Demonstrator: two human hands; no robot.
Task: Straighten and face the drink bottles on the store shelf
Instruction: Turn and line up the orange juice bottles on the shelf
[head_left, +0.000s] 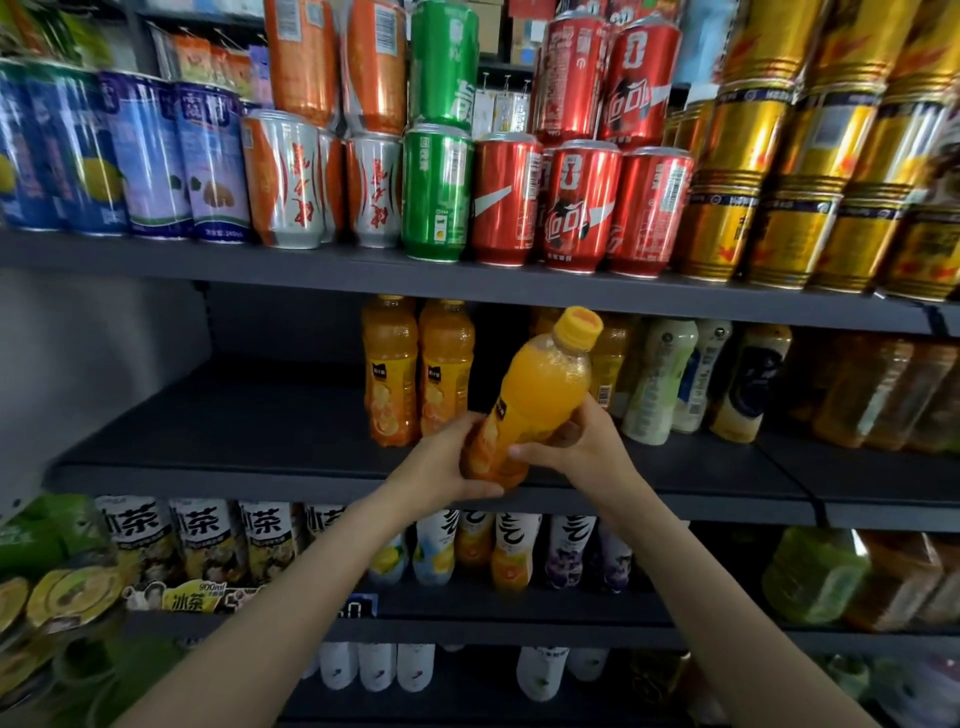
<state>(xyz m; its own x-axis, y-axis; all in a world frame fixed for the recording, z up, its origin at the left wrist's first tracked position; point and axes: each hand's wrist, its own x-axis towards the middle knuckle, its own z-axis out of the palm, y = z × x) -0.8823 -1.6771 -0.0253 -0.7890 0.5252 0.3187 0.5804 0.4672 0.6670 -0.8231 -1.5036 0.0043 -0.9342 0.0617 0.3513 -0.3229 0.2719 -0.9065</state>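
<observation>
An orange juice bottle (535, 395) with a yellow cap is held tilted, cap up and to the right, just above the front of the middle shelf (234, 467). My left hand (447, 465) grips its base from the left. My right hand (582, 441) grips its lower body from the right. Two matching orange bottles (415, 369) stand upright behind it on the left. More orange and pale milky bottles (660, 384) stand to the right of it.
Rows of stacked cans (519, 202) fill the shelf above. Amber tea bottles (883, 395) stand at the middle shelf's right end; its left half is bare. Iced-tea and fruit drink bottles (208, 540) line the shelf below.
</observation>
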